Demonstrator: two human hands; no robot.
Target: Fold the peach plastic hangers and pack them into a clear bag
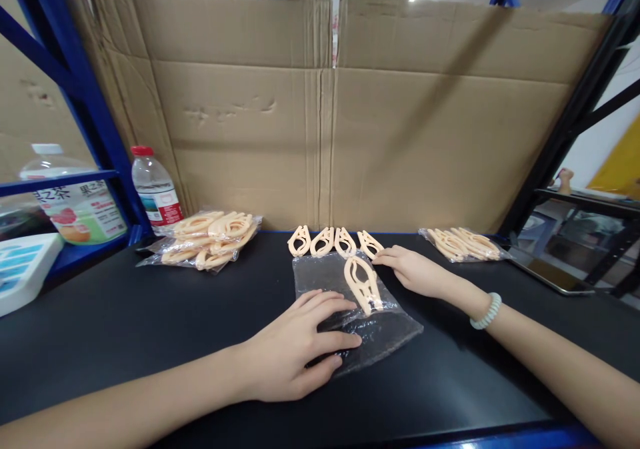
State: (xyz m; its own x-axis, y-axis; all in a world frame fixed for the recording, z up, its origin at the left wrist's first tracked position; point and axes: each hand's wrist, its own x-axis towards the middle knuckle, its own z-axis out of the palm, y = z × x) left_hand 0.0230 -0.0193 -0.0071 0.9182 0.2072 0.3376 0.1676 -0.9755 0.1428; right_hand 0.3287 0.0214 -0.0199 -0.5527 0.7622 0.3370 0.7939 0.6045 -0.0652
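Left hand presses flat, fingers spread, on the clear bag; right hand, grip loose and empty, touches a peach clip just behind the bag.

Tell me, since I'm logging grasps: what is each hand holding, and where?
Nothing is gripped. Left hand presses flat on the clear plastic bag; right hand fingertips touch a peach plastic clip.

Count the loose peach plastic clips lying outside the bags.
5. Four clips lie in a row by the cardboard wall, the right hand touching the rightmost. One clip lies on the clear bag under the left hand. Bagged ones not counted.
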